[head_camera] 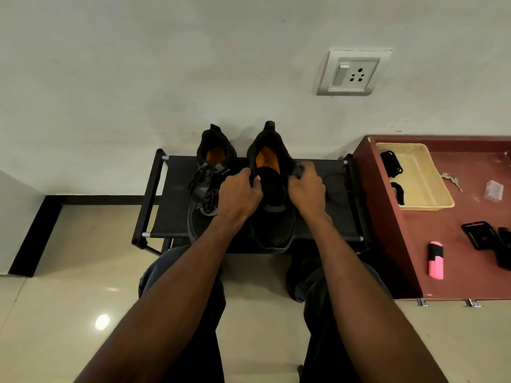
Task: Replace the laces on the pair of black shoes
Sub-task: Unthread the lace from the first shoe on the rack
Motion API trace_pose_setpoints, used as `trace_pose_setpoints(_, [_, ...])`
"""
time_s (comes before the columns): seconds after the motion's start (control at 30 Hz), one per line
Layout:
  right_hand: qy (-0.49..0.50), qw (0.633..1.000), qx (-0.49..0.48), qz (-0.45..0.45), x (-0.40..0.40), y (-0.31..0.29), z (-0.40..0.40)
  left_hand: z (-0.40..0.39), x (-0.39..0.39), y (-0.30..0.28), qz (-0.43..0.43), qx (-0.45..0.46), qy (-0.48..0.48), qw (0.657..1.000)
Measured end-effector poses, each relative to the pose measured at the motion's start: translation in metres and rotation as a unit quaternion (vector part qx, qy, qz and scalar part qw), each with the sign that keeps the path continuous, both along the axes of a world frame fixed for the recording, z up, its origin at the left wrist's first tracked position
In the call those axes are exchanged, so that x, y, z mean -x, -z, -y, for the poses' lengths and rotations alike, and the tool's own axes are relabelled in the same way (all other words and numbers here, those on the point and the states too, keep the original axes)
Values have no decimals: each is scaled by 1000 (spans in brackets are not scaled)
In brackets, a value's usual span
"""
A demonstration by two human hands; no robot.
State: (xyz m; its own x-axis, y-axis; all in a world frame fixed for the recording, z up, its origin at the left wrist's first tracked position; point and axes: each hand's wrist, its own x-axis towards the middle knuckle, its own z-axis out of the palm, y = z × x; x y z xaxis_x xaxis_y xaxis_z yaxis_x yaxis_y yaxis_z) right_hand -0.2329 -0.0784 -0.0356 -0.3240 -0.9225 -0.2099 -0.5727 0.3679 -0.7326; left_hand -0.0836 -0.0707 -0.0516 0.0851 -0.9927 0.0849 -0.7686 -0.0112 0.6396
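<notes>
Two black shoes sit on a low black rack [177, 217]. The left hand [240, 192] and right hand [309, 186], fingers curled, grip the unlaced right shoe [272, 217] at its collar; the left shoe [206, 189] beside it is laced.

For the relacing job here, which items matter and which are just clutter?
In use: right shoe, gripped by left hand and right hand; left shoe; black laces in tray.
Lying about: keys, pink highlighter, wall socket.

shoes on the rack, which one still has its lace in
The left shoe: black lace crisscrosses its front. The right shoe, gripped by both hands, shows a bare tongue with no lacing visible.
</notes>
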Motion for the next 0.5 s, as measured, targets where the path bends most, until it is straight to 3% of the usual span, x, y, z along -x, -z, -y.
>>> trace_pose_setpoints(0.1, [49, 993, -29, 106, 9, 7, 8, -1, -4, -1, -53, -18, -49, 997])
trace_pose_setpoints(0.2, [0, 995, -17, 100, 9, 7, 7, -2, -3, 0, -116, -34, -92, 988])
trace_pose_setpoints(0.3, [-95, 993, 9, 72, 13, 7, 2, -4, 0, -3, -195, -23, -72, 978])
trace_pose_setpoints(0.37, [-128, 991, 19, 45, 18, 10, 3, -1, 5, 0, -187, -15, -3, 982])
trace_pose_setpoints(0.5, [-154, 987, 35, 1, 22, 10, 2, 1, 13, 11, -99, -110, 114, 982])
